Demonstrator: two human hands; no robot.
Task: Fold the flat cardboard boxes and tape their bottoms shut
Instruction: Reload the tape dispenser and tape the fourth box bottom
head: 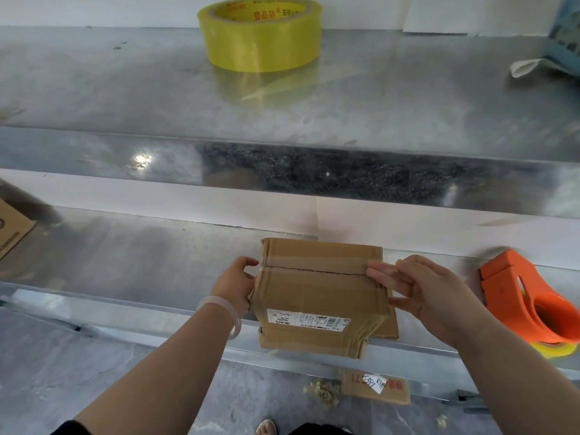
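Note:
A small brown cardboard box (pixel 320 296) stands on the lower metal shelf (pixel 125 262), its closed flaps facing up with clear tape along the seam and a white shipping label on its near side. My left hand (pixel 233 282) grips the box's left side. My right hand (pixel 417 293) rests on the right end of the seam, fingers flat against the top edge. An orange tape dispenser (pixel 527 306) with a yellow roll lies on the shelf to the right of the box. A large yellow tape roll (pixel 260 32) sits on the upper shelf.
The upper metal shelf's edge (pixel 282 171) overhangs the work area. A flat cardboard piece (pixel 12 227) lies at the far left. Another labelled cardboard box (pixel 376 386) and scraps lie on the grey floor below. A bluish bag (pixel 561 36) is at the top right.

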